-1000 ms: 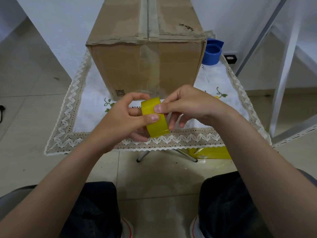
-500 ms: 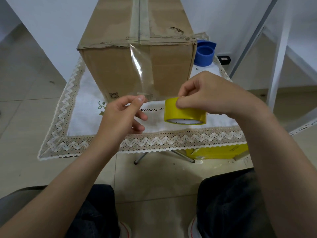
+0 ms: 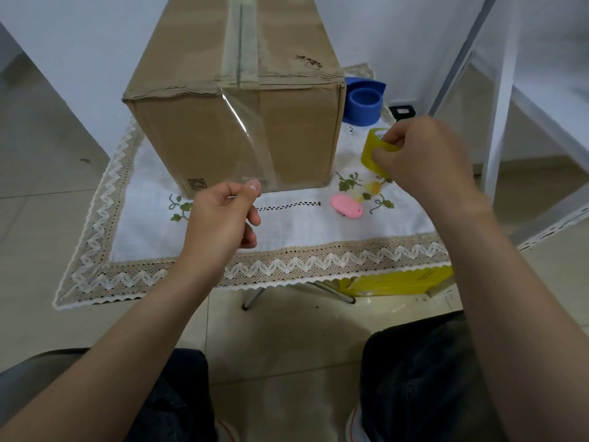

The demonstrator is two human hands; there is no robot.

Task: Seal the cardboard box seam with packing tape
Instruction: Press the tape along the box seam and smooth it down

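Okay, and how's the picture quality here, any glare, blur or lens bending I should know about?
Head view: light is soft and even, with faint shadows; a bright glare streak runs along the clear tape strip stretched in front of the cardboard box; the right hand and yellow tape roll are slightly motion-blurred, while the left hand is sharper; the wide-angle lens splays the white frame at right.

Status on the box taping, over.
Left hand pinching clear tape end. Right hand gripping yellow roll. Box seam unobstructed; pink cutter lies aside.

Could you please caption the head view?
Left hand pinches clear tape; right hand holds yellow tape roll beside cardboard box.
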